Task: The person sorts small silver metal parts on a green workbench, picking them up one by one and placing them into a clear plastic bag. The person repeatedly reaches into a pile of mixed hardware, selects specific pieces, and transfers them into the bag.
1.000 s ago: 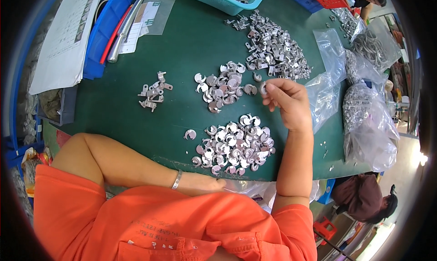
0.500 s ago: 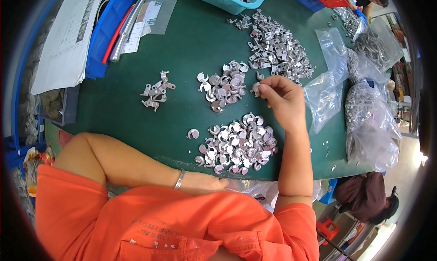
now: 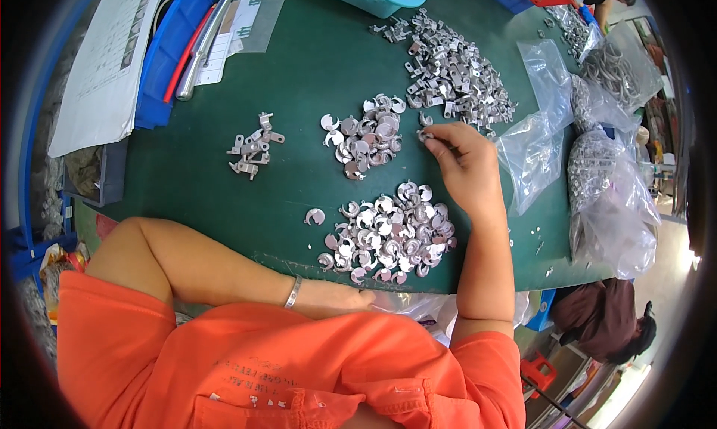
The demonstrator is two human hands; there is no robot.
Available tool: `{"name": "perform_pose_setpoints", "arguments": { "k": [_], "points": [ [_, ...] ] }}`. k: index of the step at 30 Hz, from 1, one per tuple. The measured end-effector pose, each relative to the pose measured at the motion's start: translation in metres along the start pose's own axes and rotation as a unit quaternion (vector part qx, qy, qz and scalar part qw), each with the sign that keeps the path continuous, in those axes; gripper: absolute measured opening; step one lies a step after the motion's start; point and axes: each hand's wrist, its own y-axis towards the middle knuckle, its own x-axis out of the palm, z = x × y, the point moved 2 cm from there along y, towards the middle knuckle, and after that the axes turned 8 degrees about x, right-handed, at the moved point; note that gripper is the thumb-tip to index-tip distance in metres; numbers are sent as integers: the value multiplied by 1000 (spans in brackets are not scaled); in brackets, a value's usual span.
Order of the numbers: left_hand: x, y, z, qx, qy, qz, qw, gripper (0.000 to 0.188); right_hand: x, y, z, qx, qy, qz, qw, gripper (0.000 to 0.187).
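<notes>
My right hand (image 3: 467, 164) is over the green table, thumb and forefinger pinched on a small round metal part (image 3: 423, 135). Most of that part is hidden by the fingertips. Another such piece (image 3: 426, 119) lies just beyond it. To the left of this hand is a pile of crescent-notched metal discs (image 3: 370, 137). A larger heap of similar discs (image 3: 392, 231) spreads nearer to me, with one disc (image 3: 314, 217) apart on its left. My left hand (image 3: 343, 297) rests low at the table's near edge, beside the orange shirt; its fingers are hidden.
Bent metal brackets form a big heap (image 3: 459, 78) at the far right and a small cluster (image 3: 255, 149) at the left. A teal basket (image 3: 381, 3) stands at the back. Clear plastic bags (image 3: 534, 152) lie right; a blue tray (image 3: 153, 93) and papers (image 3: 104, 63) sit left.
The part in my right fingertips shows less than before, and the fingers have shifted slightly. My left arm stays where it was. The piles look the same.
</notes>
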Motion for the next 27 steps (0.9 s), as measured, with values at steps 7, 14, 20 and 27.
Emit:
{"name": "perform_pose_setpoints", "arguments": {
  "k": [7,14,20,27],
  "points": [
    [3,0,-4,15,21,8,1000,26,-12,-2,2,162,257,-96,948,17],
    [4,1,-6,15,27,-1,1000,26,-20,-5,4,145,321,-128,927,16],
    [3,2,-4,10,11,3,1000,28,-28,-8,-7,-117,132,-204,963,9],
    [-1,2,1,24,37,4,999,27,4,10,1,-95,-54,136,985,14]
  ]
}}
